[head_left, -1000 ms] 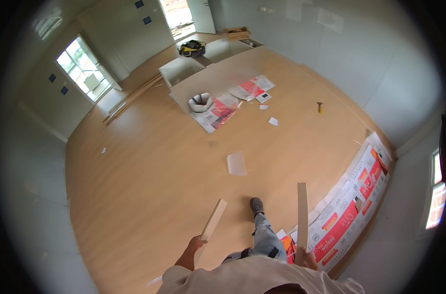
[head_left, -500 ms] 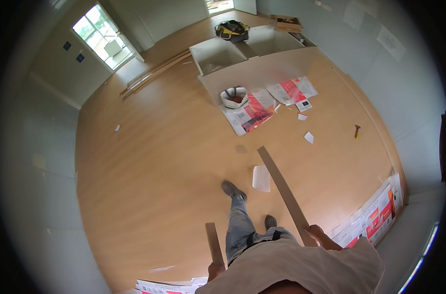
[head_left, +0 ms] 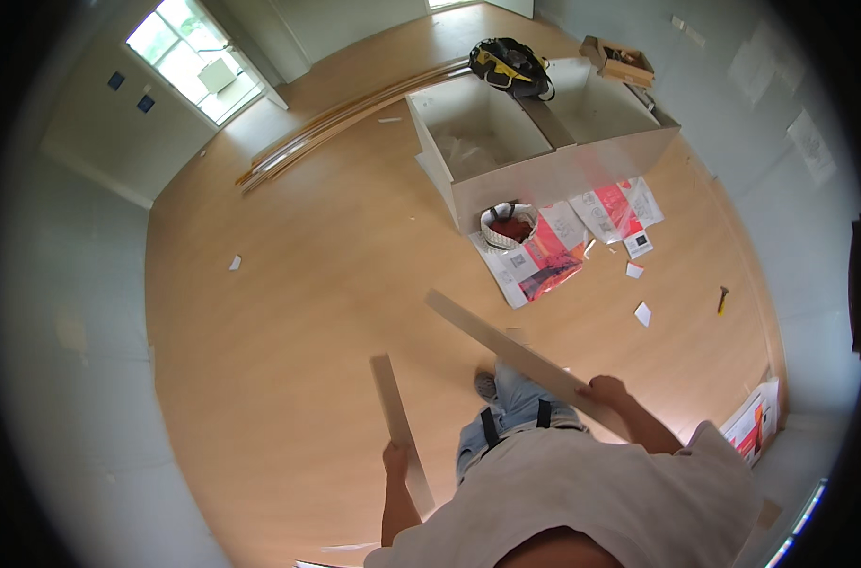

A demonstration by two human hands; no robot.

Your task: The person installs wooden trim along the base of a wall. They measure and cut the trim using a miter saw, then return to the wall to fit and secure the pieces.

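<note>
My left hand point(head_left: 395, 460) is closed round a narrow greyish-brown board point(head_left: 393, 402), which points forward and slightly left. In my right hand point(head_left: 606, 391) is a longer board point(head_left: 506, 346) of the same colour, slanting across in front of my legs toward the far left. Both boards are held above the floor with their far ends apart. Whether they are wood or laminate I cannot tell.
Ahead on the right stands a two-compartment white cabinet carcass point(head_left: 506, 185) with a black-and-yellow bag point(head_left: 511, 68) and a cardboard box point(head_left: 620, 62). A white basket point(head_left: 508, 227) sits on flattened packaging point(head_left: 544, 260). A hammer point(head_left: 723, 300) lies right; long strips point(head_left: 336, 118) lie far left.
I have stepped forward, so the cabinet is nearer. Both hands have come up and forward with their boards. The right board has swung its far end to the left.
</note>
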